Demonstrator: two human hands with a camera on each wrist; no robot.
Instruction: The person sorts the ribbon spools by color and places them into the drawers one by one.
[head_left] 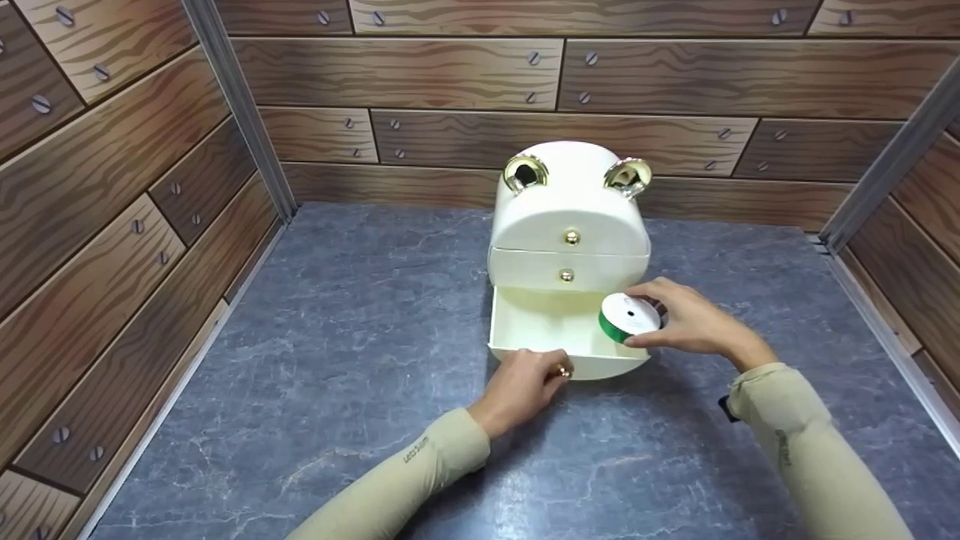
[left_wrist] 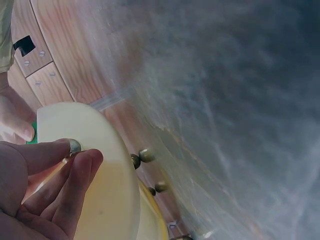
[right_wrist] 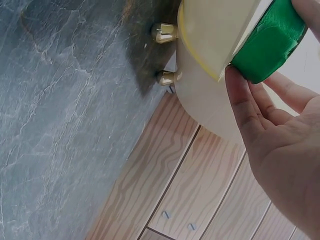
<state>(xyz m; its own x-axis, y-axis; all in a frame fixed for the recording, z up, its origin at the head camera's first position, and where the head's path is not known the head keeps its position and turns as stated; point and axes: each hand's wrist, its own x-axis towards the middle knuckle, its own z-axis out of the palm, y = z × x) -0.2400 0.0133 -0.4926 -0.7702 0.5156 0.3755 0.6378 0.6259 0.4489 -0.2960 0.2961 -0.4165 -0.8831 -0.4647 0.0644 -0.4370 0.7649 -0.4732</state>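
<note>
A cream rounded box [head_left: 570, 217] with several drawers stands at the back of the table, its bottom drawer [head_left: 536, 319] pulled out. In the head view my left hand [head_left: 521, 386] pinches the gold knob [head_left: 564, 371] on that drawer's front; the left wrist view shows thumb and fingers round the knob [left_wrist: 74, 146]. My right hand [head_left: 690, 319] grips a spool of green ribbon [head_left: 630, 315] with white sides by its edge, over the right part of the drawer. Green ribbon [right_wrist: 270, 42] shows between thumb and fingers in the right wrist view.
Two gold ring-shaped pieces [head_left: 526, 174] stick up from the box top. Gold knobs [head_left: 572, 237] mark the two closed upper drawers. Wood-patterned walls [head_left: 420, 75] surround the grey marbled table [head_left: 337, 337] at the back and sides.
</note>
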